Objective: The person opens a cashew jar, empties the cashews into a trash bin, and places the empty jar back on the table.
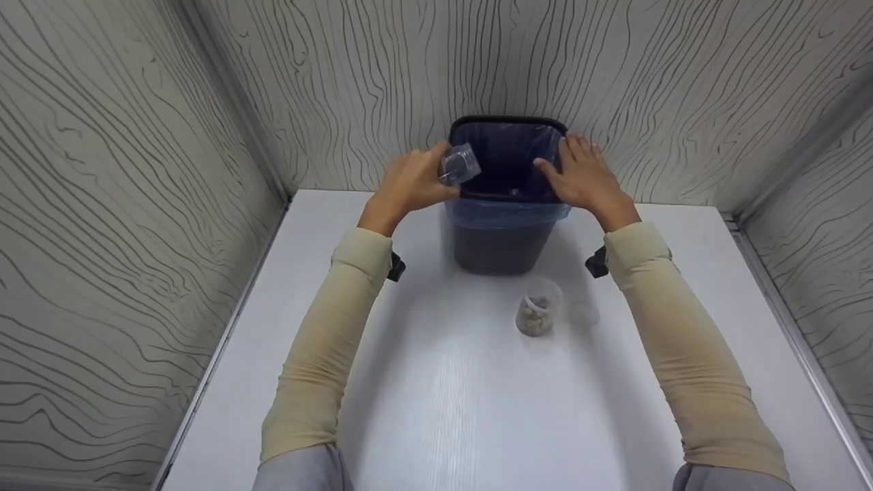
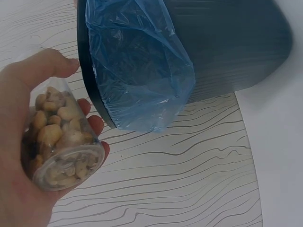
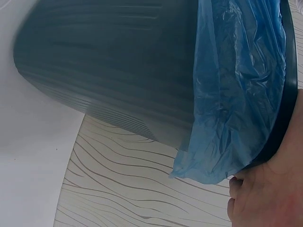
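Observation:
My left hand (image 1: 412,181) grips a clear plastic cup (image 1: 460,164) at the left rim of a dark waste bin (image 1: 503,245). The left wrist view shows this cup (image 2: 64,137) tilted, base towards the camera, with tan nut-like pieces inside. Its mouth is mostly hidden behind my thumb. My right hand (image 1: 586,176) lies over the bin's right rim, fingers straight along it and thumb spread over the opening. From the right wrist, part of that hand (image 3: 267,196) appears close against the rim. A blue bag (image 3: 232,99) lines the bin and folds down outside.
Nearer to me on the white table (image 1: 436,395), another clear cup (image 1: 535,319) holds pale pieces. A small clear round piece (image 1: 584,314) lies beside it. A wood-grain patterned wall (image 1: 382,82) rises right behind the bin, with more panels at both sides.

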`<act>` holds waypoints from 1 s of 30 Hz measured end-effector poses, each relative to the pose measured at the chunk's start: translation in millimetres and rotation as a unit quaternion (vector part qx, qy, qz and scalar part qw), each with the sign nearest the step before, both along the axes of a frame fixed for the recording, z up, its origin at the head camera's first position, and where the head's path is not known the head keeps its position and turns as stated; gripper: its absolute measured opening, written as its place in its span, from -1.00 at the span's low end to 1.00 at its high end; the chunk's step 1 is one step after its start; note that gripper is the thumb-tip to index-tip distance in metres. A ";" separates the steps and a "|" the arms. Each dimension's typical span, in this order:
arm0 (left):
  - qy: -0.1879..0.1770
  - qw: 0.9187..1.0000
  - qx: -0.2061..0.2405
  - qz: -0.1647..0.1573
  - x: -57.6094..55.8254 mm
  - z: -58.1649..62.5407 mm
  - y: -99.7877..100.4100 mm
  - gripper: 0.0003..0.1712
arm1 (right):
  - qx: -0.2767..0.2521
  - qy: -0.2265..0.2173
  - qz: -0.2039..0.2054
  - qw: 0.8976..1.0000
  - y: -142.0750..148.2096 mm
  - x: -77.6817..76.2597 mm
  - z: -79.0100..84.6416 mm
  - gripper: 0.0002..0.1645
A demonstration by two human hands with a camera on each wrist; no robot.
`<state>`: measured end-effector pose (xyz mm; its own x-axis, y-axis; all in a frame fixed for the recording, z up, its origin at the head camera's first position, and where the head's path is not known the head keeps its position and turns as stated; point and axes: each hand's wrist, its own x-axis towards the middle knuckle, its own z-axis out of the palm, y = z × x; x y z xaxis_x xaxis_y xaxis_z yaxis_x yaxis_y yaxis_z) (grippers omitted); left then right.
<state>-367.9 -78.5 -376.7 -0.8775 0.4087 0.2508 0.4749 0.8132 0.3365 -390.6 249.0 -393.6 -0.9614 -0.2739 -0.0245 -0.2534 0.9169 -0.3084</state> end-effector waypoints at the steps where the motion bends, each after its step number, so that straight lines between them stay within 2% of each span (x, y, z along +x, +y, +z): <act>1: -0.001 1.000 0.000 0.000 -0.2 0.4 -0.5 -0.26 | 0.000 0.000 0.000 1.000 -0.2 0.1 0.5 0.15; 11: -0.001 1.000 -0.018 0.008 -2.0 5.8 -1.8 -0.20 | 0.002 0.003 -0.001 1.000 0.9 -0.1 0.4 0.17; 23: -0.005 1.000 -0.023 0.007 -5.2 9.3 -2.3 -0.37 | 0.000 0.005 0.001 1.000 -1.4 1.3 -1.4 0.15; 30: 0.001 0.999 -0.042 0.008 -7.2 12.2 -1.2 -0.34 | -0.003 0.005 -0.004 1.000 -1.3 1.4 -1.7 0.15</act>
<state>-375.2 -79.7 -364.5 -0.8842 0.4137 0.2169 0.4612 0.8466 0.2656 -389.2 247.7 -395.2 -0.9635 -0.2673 -0.0131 -0.2501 0.9167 -0.3116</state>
